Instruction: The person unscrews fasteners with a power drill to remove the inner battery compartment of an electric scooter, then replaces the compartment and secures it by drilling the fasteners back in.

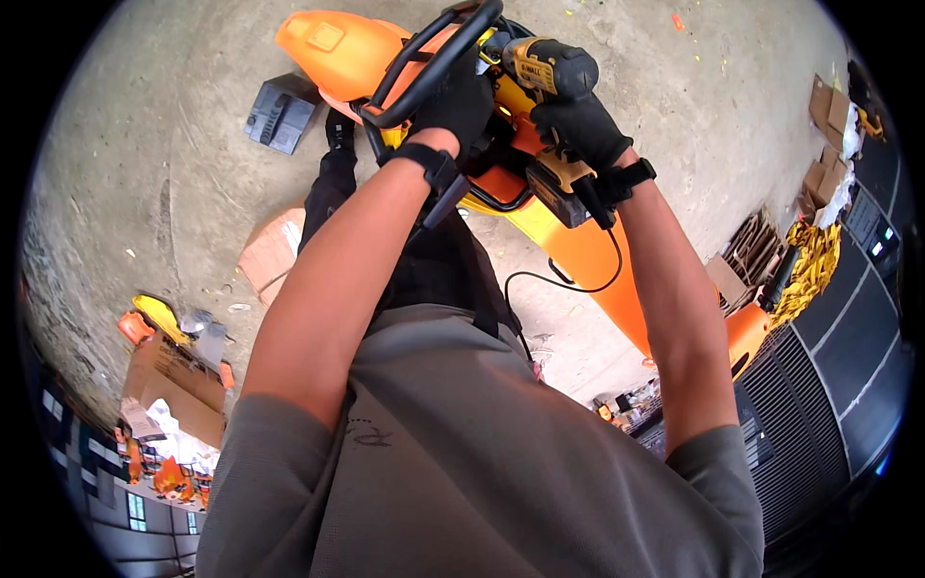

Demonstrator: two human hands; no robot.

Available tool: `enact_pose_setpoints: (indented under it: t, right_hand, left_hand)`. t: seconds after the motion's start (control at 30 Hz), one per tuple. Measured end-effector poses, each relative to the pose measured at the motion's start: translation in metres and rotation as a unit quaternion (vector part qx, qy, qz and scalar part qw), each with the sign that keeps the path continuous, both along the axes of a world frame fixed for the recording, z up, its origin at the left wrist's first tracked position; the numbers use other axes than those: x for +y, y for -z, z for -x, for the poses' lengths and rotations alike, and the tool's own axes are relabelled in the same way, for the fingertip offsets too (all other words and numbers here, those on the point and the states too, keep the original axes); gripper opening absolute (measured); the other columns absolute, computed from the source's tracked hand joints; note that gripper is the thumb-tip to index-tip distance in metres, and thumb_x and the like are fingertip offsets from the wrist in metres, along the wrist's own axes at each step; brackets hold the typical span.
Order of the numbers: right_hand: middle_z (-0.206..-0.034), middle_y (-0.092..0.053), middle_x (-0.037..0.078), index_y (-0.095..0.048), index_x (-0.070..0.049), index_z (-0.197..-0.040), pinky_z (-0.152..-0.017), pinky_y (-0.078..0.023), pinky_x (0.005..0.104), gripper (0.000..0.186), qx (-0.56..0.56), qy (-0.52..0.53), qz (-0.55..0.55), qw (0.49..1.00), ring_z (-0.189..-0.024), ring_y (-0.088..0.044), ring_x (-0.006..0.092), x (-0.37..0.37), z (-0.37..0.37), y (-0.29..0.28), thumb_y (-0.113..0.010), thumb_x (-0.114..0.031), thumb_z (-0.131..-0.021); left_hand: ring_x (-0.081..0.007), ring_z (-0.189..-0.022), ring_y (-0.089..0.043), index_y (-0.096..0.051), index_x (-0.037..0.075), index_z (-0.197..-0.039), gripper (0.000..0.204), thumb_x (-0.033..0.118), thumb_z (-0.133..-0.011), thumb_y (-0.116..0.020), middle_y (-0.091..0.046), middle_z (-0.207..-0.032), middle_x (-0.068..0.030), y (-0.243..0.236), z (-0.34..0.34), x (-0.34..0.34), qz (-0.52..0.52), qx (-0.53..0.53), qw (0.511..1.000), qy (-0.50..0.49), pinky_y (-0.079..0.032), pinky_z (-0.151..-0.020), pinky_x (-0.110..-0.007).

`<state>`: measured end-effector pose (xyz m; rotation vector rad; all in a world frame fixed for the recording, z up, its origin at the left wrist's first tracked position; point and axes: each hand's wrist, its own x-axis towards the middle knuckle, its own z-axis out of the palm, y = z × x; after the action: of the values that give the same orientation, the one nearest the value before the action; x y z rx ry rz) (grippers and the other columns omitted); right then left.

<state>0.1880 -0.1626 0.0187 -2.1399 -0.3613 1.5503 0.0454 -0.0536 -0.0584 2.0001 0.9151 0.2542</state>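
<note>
My right hand [583, 133] wears a black glove and is closed round the grip of a yellow and black cordless impact driver [551, 69]. The tool's nose points left, to a yellow part by the black tubular bar [434, 72] of a large orange vehicle-like body [588, 275]. My left hand [457, 108], gloved in black too, is at that bar, just left of the driver's nose. Its fingers are hidden, so I cannot tell whether it grips anything. A rounded orange panel [342, 53] juts out beyond the bar.
A grey-black battery-like box [281, 114] stands on the concrete floor at left. Cardboard boxes [178, 385] with orange and yellow parts lie at lower left. Flattened cardboard [756, 252] and a yellow heap [811, 265] are at right. A black cord [564, 285] hangs below the driver.
</note>
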Motion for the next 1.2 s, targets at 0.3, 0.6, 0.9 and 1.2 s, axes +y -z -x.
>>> enact_pose_setpoints:
  t: [0.3, 0.6, 0.9, 1.2]
  right_hand:
    - [-0.077, -0.059, 0.004, -0.059, -0.001, -0.102, -0.055, -0.047, 0.0254, 0.025, 0.039, 0.019, -0.003, 0.999, -0.066, -0.057, 0.012, -0.005, -0.004, -0.003, -0.064, -0.008, -0.078]
    - [-0.093, -0.065, 0.01, -0.061, -0.002, -0.112, -0.072, -0.052, 0.0286, 0.036, -0.005, 0.002, -0.074, 0.997, -0.081, -0.062, 0.0174, -0.013, -0.003, -0.001, -0.061, -0.006, -0.076]
    - [-0.084, -0.067, 0.009, -0.064, 0.0, -0.105, -0.068, -0.051, 0.0297, 0.03, 0.001, -0.016, -0.071, 0.997, -0.075, -0.063, 0.0159, -0.012, -0.007, -0.005, -0.062, -0.007, -0.076]
    - [-0.097, -0.064, 0.006, -0.06, 0.0, -0.109, -0.08, -0.051, 0.0303, 0.032, -0.012, 0.01, -0.099, 0.995, -0.09, -0.061, 0.0166, 0.006, 0.008, -0.025, -0.063, -0.004, -0.077]
  left_hand:
    - [-0.0362, -0.095, -0.063, -0.061, 0.007, -0.108, 0.024, 0.019, -0.09, -0.049, -0.066, -0.1, -0.0187, 0.064, -0.036, 0.001, 0.013, 0.071, 0.997, 0.032, -0.051, -0.081, -0.044]
    - [-0.0341, -0.1, -0.062, -0.061, 0.008, -0.108, 0.024, 0.017, -0.087, -0.054, -0.066, -0.103, -0.0173, 0.061, -0.047, 0.008, -0.007, 0.1, 0.99, 0.094, -0.05, -0.085, -0.042]
    - [-0.0329, -0.104, -0.06, -0.061, 0.01, -0.11, 0.024, 0.015, -0.087, -0.056, -0.066, -0.106, -0.0158, 0.039, -0.053, 0.018, 0.03, 0.112, 0.98, 0.16, -0.048, -0.089, -0.04]
    - [-0.0343, -0.1, -0.061, -0.061, 0.008, -0.104, 0.026, 0.021, -0.081, -0.066, -0.066, -0.102, -0.0161, 0.025, -0.041, 0.015, 0.016, 0.043, 0.99, 0.132, -0.049, -0.087, -0.04]
